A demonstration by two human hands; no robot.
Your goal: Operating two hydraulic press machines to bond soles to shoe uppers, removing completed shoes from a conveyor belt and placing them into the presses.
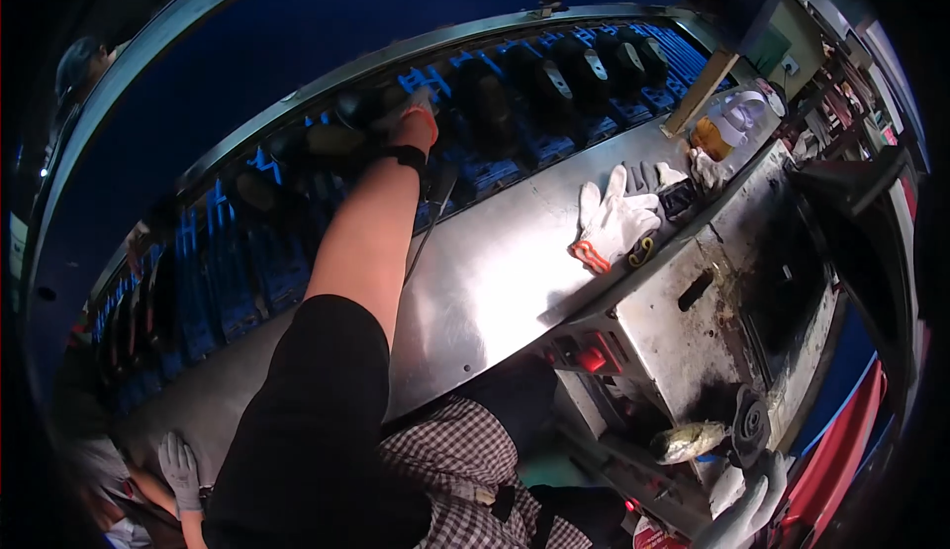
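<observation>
My left arm in a black sleeve stretches up and across a metal ledge [485, 262] to a rack of blue rods lined with dark shoes [485, 99]. My left hand [418, 105], gloved with an orange cuff, is among them, close to a dark shoe [332, 140]. Shadow hides its fingers, so a grip cannot be made out. At the lower right, my right hand [752, 504] wears a pale glove, its fingers stretched out beside a black round ringed part [750, 424]. A yellowish-white piece [688, 441] lies against that part.
White gloves [616, 214] with orange cuffs lie on the ledge. A red knob [592, 358] juts from the machine's front. A wooden post [701, 94] stands at the right end. At the lower left is a co-worker's grey-gloved hand [179, 472].
</observation>
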